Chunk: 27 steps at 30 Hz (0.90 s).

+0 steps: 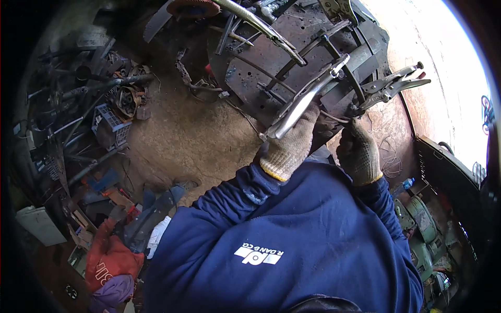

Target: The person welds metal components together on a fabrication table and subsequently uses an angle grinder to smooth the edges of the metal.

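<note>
Both my hands wear knitted work gloves with yellow cuffs. My left hand [291, 143] is closed around the handles of a pair of long silver locking pliers [305, 101], whose jaw end reaches the metal frame on the table. My right hand [360, 152] is to the right, at the near edge of the metal table, its fingers curled; what they hold, if anything, is hidden. Just beyond it, a second pair of locking pliers [389, 87] is clamped at the table's right side. A frame of dark metal bars [327, 47] and a grey tube [360, 56] lie on the dark steel tabletop [250, 70].
Another long-handled clamp [255, 23] and a rust-coloured disc [193, 8] are at the table's far left. Scrap metal and a grey plastic crate [110, 128] stand to the left. A person in a red top [112, 255] is at lower left. Green machinery [420, 219] stands at right.
</note>
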Available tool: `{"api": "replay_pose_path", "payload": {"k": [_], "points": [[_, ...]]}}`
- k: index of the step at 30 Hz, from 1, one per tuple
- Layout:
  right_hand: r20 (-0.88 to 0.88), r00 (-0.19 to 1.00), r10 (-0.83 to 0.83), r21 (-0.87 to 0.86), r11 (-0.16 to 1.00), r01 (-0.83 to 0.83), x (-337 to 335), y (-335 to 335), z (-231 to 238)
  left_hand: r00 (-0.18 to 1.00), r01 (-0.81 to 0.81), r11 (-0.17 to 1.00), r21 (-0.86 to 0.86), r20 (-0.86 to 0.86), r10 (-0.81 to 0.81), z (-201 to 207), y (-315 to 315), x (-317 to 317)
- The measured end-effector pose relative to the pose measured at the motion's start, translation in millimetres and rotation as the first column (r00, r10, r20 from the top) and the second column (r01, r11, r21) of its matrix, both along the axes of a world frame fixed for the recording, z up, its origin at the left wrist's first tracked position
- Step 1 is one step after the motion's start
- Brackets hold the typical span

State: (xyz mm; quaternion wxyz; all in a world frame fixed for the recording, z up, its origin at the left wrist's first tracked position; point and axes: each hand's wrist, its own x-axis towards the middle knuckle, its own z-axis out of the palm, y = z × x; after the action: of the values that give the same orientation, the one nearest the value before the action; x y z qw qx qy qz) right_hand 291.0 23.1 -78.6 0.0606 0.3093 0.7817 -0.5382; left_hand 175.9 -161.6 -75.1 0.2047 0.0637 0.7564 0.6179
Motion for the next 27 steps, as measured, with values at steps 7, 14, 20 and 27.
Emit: {"api": "replay_pose_path", "payload": {"k": [7, 14, 20, 27], "points": [[0.142, 0.878, -0.458, -0.692, 0.588, 0.419, -14, -9, 28, 0.999, 0.027, 0.999, -0.045, -0.028, -0.028, 19, 9, -6], [0.382, 0.741, -0.552, -0.744, 0.291, 0.601, -33, -15, 41, 0.911, -0.061, 0.987, 0.148, 0.412, -0.006, 19, 8, -12], [0.355, 0.752, -0.555, -0.759, 0.299, 0.578, -25, -14, 37, 0.897, -0.041, 0.996, 0.075, 0.442, 0.004, 36, 13, -19], [0.350, 0.707, -0.615, -0.830, 0.146, 0.538, -24, -22, 26, 0.912, -0.113, 0.976, 0.184, 0.410, 0.029, 35, 15, -16]]}}
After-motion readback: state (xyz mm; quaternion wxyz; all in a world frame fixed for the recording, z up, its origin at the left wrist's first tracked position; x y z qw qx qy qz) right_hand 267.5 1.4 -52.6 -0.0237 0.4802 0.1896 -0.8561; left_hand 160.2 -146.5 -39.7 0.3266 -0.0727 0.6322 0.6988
